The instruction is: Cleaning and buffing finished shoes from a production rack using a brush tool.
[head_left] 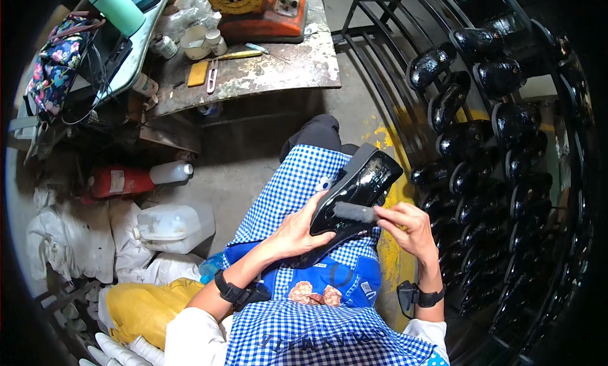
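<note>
A glossy black shoe (pixel 372 179) lies tilted across my lap, its thick sole turned to the left and its toe pointing up and right. My left hand (pixel 296 230) is closed around its heel end, with the thumb over the upper. Between the fingertips of my right hand (pixel 409 229) is one end of a grey, fuzzy-looking strip (pixel 354 212), perhaps a brush or pad. The strip lies against the side of the shoe's upper. Under the shoe is my blue-and-white checked apron (pixel 266 195).
At right, a black metal rack (pixel 386 68) holds several glossy black shoes (pixel 516 120). A worn worktable (pixel 304 71) ahead carries an orange machine (pixel 272 17), small pots and a yellow block (pixel 197 74). On the left are a red bottle (pixel 120 181), a translucent jug (pixel 171 226) and a yellow sack (pixel 145 309).
</note>
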### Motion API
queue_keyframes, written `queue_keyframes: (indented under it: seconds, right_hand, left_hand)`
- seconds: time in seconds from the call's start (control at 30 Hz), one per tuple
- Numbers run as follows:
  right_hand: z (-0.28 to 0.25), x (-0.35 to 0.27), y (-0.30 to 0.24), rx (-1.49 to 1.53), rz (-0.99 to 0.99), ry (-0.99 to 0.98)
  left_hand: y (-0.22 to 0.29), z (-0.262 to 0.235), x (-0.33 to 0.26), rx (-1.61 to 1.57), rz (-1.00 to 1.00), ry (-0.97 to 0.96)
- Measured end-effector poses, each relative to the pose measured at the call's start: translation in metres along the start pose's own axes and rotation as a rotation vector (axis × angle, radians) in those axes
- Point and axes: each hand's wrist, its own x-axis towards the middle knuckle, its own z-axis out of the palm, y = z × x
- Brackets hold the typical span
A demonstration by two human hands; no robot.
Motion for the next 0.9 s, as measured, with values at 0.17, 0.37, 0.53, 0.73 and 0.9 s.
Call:
queue_keyframes:
  seconds: [0.17,0.37,0.53,0.73,0.9]
  right_hand:
    - [0.011,-0.010,-0.022,-0.103,-0.083,0.054]
    - [-0.003,-0.005,-0.012,-0.277,-0.087,0.121]
    - [0.001,-0.005,-0.004,-0.233,0.050,0.247]
    - [0.011,-0.010,-0.021,-0.227,-0.090,0.097]
    - [0.012,-0.013,-0.032,-0.187,-0.107,0.049]
  left_hand:
    - [-0.001,-0.002,0.000,0.068,0.060,-0.024]
    - [-0.003,0.000,0.000,0.092,0.036,-0.046]
    - [-0.001,-0.005,0.001,0.084,0.082,-0.046]
    - [-0.014,-0.004,-0.002,0.120,0.127,-0.027]
    - [-0.008,-0.006,-0.002,0.114,0.178,-0.027]
